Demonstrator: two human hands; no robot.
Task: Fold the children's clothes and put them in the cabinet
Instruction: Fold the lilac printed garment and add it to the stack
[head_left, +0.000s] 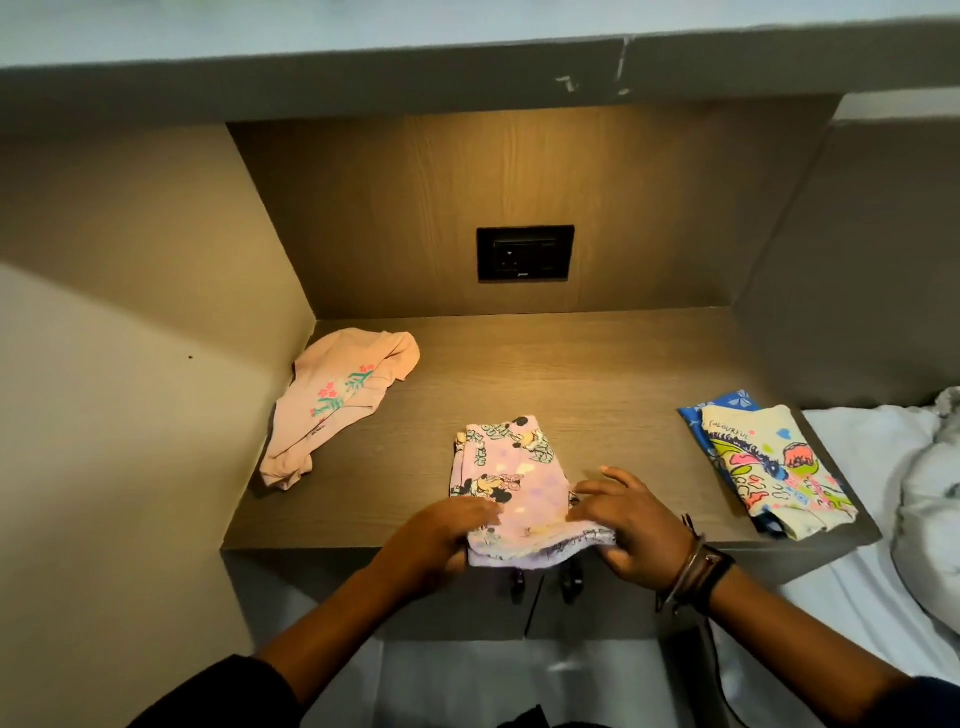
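A lilac garment with cartoon-mouse print lies folded on the wooden cabinet top, its near hem hanging over the front edge. My left hand grips the hem's left corner. At the right corner my right hand holds the hem, fingers resting on the cloth. A peach garment with a flower print lies crumpled at the back left. At the right edge sits a folded cream garment with bright drawings, stacked on a folded blue one.
Two dark knobs of the cabinet doors show below the top's front edge. A black wall socket sits in the back panel. White bedding lies to the right. A grey shelf overhangs the niche.
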